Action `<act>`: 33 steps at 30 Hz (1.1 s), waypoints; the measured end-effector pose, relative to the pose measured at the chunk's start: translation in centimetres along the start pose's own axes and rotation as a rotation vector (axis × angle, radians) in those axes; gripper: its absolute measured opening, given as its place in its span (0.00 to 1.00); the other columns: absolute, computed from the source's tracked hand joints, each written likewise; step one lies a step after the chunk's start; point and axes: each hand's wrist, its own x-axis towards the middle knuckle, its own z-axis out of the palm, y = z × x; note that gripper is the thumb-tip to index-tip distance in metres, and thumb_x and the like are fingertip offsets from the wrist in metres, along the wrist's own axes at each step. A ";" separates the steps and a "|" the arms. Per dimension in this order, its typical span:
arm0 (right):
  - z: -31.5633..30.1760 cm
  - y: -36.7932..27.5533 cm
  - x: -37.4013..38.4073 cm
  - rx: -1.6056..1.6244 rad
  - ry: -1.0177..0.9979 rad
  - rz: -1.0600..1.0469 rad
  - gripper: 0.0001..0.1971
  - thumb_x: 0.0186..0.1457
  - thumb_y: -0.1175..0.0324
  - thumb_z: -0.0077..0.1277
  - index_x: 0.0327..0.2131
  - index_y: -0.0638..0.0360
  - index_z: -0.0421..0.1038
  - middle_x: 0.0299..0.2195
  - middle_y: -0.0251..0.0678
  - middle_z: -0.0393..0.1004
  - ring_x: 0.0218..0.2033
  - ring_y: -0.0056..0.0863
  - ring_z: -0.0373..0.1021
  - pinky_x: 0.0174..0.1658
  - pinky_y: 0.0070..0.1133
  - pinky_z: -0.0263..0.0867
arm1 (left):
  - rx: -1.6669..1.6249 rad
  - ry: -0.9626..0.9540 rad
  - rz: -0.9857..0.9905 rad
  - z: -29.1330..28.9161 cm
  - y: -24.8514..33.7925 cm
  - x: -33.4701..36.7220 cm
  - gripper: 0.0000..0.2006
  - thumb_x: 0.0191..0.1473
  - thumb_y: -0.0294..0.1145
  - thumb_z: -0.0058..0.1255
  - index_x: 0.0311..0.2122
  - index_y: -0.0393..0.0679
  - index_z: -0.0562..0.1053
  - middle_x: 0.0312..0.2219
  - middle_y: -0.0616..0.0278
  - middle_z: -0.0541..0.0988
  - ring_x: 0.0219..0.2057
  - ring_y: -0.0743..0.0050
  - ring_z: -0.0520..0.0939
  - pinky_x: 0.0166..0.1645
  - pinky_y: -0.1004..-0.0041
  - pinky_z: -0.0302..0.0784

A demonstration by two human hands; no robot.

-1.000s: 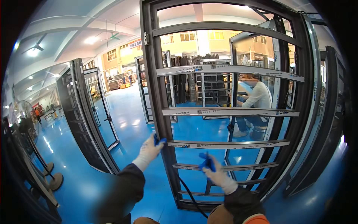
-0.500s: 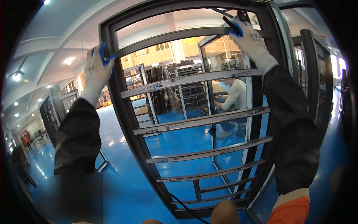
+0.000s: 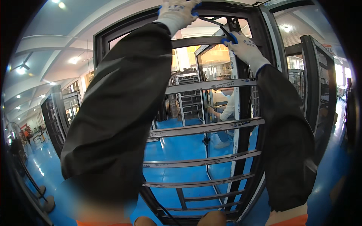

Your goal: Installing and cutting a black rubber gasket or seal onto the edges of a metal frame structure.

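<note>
Two dark sleeves (image 3: 117, 101) reach up from below toward one tall, dark frame (image 3: 222, 40) standing on the blue floor (image 3: 181, 145) directly ahead. The left hand (image 3: 177, 13), in a white glove with blue fingertips, lies at the frame's top rail, partly cut off by the picture's upper edge; I cannot tell whether it grips. The right hand (image 3: 244, 46), gloved alike, is lower, beside the upper dark rail, its fingers closed around one slim dark piece (image 3: 225, 31).

Below that rail run four pale-faced crossbars (image 3: 205, 129), then two thinner dark bars (image 3: 214, 197), with one short upright (image 3: 181, 198) meeting them. One black hose (image 3: 165, 211) passes by the frame's foot.

Beyond, one person in a white top (image 3: 228, 111) sits low, partly hidden. Far left, one figure in orange (image 3: 27, 136) stands.
</note>
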 end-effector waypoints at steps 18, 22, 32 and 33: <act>3.0 3.2 0.2 0.405 0.029 -0.020 0.26 0.53 0.49 0.49 0.52 0.49 0.63 0.54 0.36 0.60 0.53 0.37 0.63 0.56 0.31 0.60 | 0.310 -0.079 0.100 7.7 4.6 8.5 0.14 0.44 0.31 0.55 0.40 0.51 0.75 0.44 0.57 0.71 0.45 0.56 0.75 0.48 0.61 0.71; 3.3 3.2 0.4 0.342 0.022 -0.008 0.27 0.54 0.47 0.47 0.54 0.48 0.61 0.56 0.35 0.58 0.53 0.34 0.64 0.57 0.31 0.60 | 0.270 -0.129 0.137 6.9 4.6 8.7 0.15 0.42 0.28 0.56 0.39 0.47 0.75 0.42 0.56 0.73 0.44 0.54 0.75 0.48 0.63 0.71; 2.3 2.8 -0.1 0.296 -0.051 0.004 0.27 0.54 0.46 0.46 0.54 0.45 0.61 0.60 0.35 0.53 0.56 0.34 0.61 0.59 0.32 0.58 | 0.303 -0.103 0.203 6.2 -2.4 7.7 0.15 0.47 0.33 0.54 0.42 0.47 0.72 0.46 0.54 0.70 0.45 0.52 0.75 0.50 0.63 0.69; 2.6 2.5 0.2 0.303 -0.047 0.000 0.27 0.54 0.46 0.46 0.54 0.45 0.61 0.60 0.35 0.53 0.56 0.34 0.61 0.59 0.32 0.58 | 0.418 -0.146 0.148 6.4 -3.3 8.1 0.19 0.49 0.39 0.54 0.47 0.53 0.71 0.50 0.58 0.69 0.47 0.55 0.75 0.52 0.62 0.69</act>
